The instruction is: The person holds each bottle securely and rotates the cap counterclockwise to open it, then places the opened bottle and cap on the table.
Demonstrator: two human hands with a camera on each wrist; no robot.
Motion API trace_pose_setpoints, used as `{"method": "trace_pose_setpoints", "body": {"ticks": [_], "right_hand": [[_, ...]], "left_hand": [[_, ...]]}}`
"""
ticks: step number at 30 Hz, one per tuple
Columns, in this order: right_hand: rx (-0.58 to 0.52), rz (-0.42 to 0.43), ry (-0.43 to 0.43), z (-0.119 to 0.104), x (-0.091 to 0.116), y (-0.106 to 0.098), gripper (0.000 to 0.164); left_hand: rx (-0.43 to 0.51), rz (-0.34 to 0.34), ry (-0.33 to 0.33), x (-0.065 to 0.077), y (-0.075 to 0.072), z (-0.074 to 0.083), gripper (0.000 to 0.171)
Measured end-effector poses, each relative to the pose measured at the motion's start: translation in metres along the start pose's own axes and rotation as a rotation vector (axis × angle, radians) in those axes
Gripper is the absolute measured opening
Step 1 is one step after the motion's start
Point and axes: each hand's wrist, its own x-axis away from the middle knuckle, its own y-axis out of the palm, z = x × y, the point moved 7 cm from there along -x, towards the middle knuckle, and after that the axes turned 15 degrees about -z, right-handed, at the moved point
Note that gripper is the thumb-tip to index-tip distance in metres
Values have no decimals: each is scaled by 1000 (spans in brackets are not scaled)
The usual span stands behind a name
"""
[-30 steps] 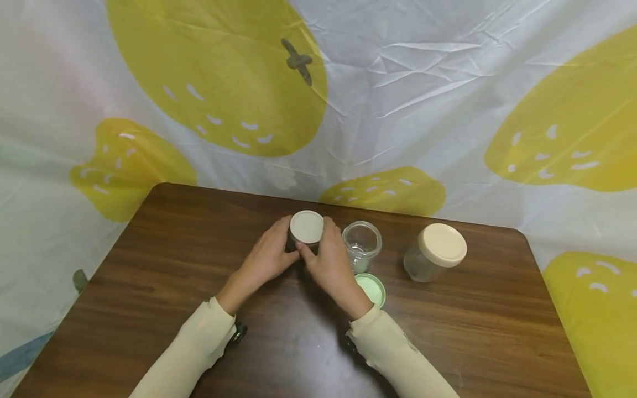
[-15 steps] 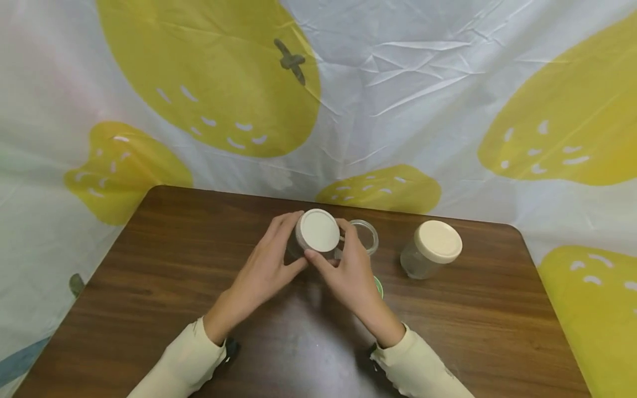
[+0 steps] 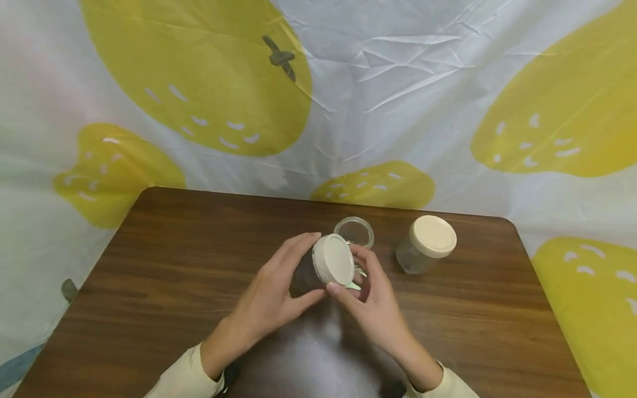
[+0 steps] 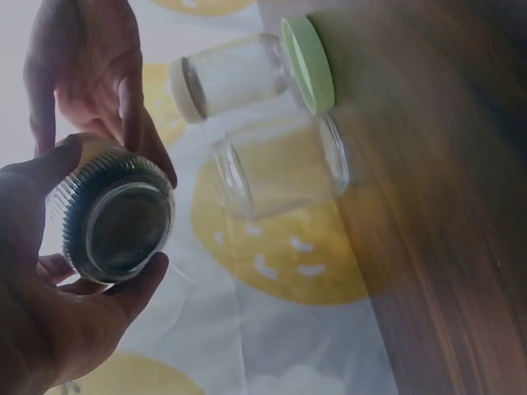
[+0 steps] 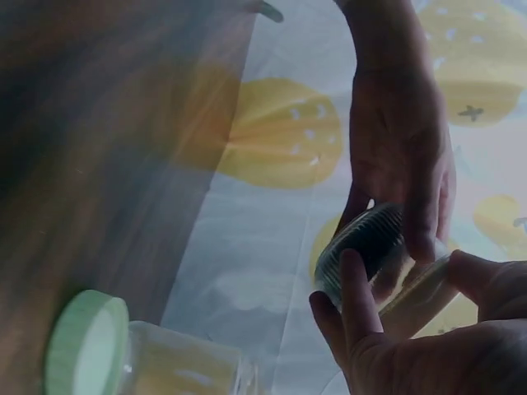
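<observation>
A ribbed dark-looking jar (image 3: 304, 275) with a white lid (image 3: 338, 260) is held up over the table, tilted so that its lid faces right. My left hand (image 3: 271, 290) grips the body from the left; its fingers and thumb wrap round the ribbed side, and the jar's round base (image 4: 128, 226) shows in the left wrist view. My right hand (image 3: 380, 307) holds the lid by its edge, thumb in front and fingers behind. Just behind the right hand stands a lidless clear jar (image 4: 284, 164), with a green lid (image 5: 86, 346) lying in front of it, mostly hidden in the head view.
To the right stands another clear jar (image 3: 414, 255) with a cream lid (image 3: 434, 236). The brown wooden table (image 3: 199, 237) ends at the back against a white cloth (image 3: 338, 127) printed with yellow fruit.
Both hands have brought the white-lidded jar up and toward me, slightly right. The jar has gone from upright to tilted, its lid turned rightward.
</observation>
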Motion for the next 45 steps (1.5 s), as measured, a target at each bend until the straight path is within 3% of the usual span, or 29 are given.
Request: {"method": "trace_pose_setpoints", "body": {"ticks": [9, 17, 25, 37, 45], "right_hand": [[-93, -51, -60, 8, 40, 2, 63], [-98, -91, 40, 23, 63, 12, 64], [1, -61, 170, 37, 80, 17, 58], [53, -72, 104, 36, 85, 20, 63], [281, -73, 185, 40, 84, 17, 68]], "left_hand": [[-85, -52, 115, 12, 13, 31, 98], [-138, -128, 126, 27, 38, 42, 93], [-142, -199, 68, 41, 54, 43, 89], [-185, -248, 54, 43, 65, 40, 97], [-173, -224, 74, 40, 66, 36, 92]]}}
